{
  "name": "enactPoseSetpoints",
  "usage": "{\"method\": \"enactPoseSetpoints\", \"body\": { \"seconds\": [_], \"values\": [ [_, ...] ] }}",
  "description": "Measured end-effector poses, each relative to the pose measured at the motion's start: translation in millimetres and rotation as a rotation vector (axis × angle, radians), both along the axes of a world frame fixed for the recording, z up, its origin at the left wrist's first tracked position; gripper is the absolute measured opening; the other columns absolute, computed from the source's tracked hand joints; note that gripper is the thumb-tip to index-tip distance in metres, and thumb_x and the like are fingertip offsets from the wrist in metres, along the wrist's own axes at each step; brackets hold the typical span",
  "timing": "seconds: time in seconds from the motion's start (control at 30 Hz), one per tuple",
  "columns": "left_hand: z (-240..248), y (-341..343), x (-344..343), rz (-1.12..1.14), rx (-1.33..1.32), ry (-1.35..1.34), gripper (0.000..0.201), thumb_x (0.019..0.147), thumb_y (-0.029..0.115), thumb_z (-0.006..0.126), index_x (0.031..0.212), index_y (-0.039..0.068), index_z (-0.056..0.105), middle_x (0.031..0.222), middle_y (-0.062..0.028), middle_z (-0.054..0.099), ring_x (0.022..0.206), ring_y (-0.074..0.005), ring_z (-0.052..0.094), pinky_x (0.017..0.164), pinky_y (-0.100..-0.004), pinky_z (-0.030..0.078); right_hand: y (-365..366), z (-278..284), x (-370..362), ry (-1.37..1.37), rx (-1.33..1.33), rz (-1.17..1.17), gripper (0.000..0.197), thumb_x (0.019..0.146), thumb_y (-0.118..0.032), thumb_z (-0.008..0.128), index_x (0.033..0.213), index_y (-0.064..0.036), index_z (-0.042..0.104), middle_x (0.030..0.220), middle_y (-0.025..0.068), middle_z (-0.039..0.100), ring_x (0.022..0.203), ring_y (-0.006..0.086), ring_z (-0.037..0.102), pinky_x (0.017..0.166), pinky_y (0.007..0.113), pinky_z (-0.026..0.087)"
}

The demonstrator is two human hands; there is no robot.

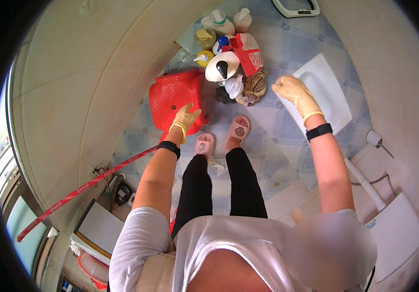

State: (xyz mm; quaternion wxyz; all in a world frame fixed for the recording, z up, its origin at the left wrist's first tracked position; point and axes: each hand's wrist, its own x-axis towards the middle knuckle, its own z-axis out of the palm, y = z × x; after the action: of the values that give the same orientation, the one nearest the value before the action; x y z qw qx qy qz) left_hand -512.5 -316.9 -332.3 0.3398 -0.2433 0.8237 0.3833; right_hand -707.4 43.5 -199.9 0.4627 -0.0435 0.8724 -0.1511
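Both my hands wear pale yellow rubber gloves. My left hand (186,120) is open, fingers apart, over the near edge of a red plastic stool (170,95), with nothing in it. A pole wrapped in red (87,186) runs from beside that stool down to the lower left, passing near my left wrist. My right hand (294,92) is closed in a fist beside the white squat toilet (333,80), overlapping its left edge in the picture. No object shows in the fist, though its underside is hidden.
Ahead stand several pump bottles (217,22), a white bowl-like container with a black handle (222,67), a red-and-white package (249,52) and a crumpled brown cloth (254,89). A toilet-paper roll (374,138) hangs at the right wall. A white-framed scale (297,9) lies far ahead.
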Motion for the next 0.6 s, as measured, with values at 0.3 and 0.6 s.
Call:
{"method": "enactPoseSetpoints", "body": {
  "seconds": [0.3, 0.6],
  "values": [
    [-22.3, 44.2, 31.4, 0.016, 0.129, -0.062, 0.066, 0.086, 0.036, 0.070, 0.134, -0.005, 0.050, 0.135, -0.0241, 0.054, 0.128, -0.0314, 0.051, 0.107, -0.0358, 0.039, -127.1, -122.0, 104.1, 0.452, -0.146, -0.487, 0.076, 0.075, -0.041, 0.078, 0.129, 0.0036, 0.048, 0.111, 0.0263, 0.065, 0.105, 0.0385, 0.063, 0.090, 0.043, 0.051],
    [39.9, 45.4, 36.1, -0.132, 0.231, -0.073, 0.068, 0.086, 0.037, 0.068, 0.135, -0.005, 0.049, 0.131, -0.0230, 0.057, 0.119, -0.0314, 0.058, 0.100, -0.0350, 0.044, -88.6, -90.7, 104.5, 0.103, -0.326, -1.027, 0.043, 0.082, -0.020, 0.070, 0.119, -0.0017, 0.056, 0.089, 0.0169, 0.069, 0.078, 0.0290, 0.068, 0.072, 0.038, 0.052]
  ]
}}
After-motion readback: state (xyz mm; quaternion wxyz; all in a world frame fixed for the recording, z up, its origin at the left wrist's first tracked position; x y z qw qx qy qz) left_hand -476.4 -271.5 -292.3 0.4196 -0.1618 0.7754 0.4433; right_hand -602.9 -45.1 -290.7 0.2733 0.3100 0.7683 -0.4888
